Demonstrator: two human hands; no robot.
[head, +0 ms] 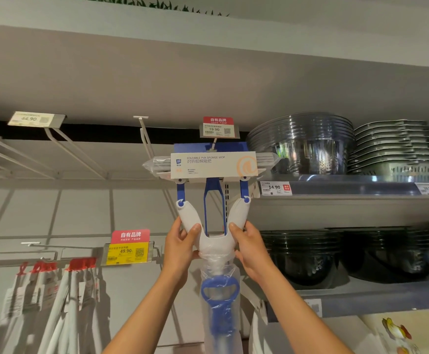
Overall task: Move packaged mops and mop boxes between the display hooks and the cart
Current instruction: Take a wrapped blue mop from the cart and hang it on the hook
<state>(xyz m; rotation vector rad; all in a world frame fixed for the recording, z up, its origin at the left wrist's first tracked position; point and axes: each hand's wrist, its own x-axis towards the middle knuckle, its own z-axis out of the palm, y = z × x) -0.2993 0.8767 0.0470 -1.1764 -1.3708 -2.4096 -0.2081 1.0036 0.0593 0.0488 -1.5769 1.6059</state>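
Mop: the packaged sponge mop [213, 164] is raised in front of me, its head at a display hook [214, 144] under the 19.90 price tag [217, 127].
My left hand [181, 245]: curled round the white yoke's left arm.
My right hand [250, 245]: curled round its right arm.
Right: stacked bowls [302, 144] on shelves [361, 186].
Lower left: more hanging mops [55, 290].
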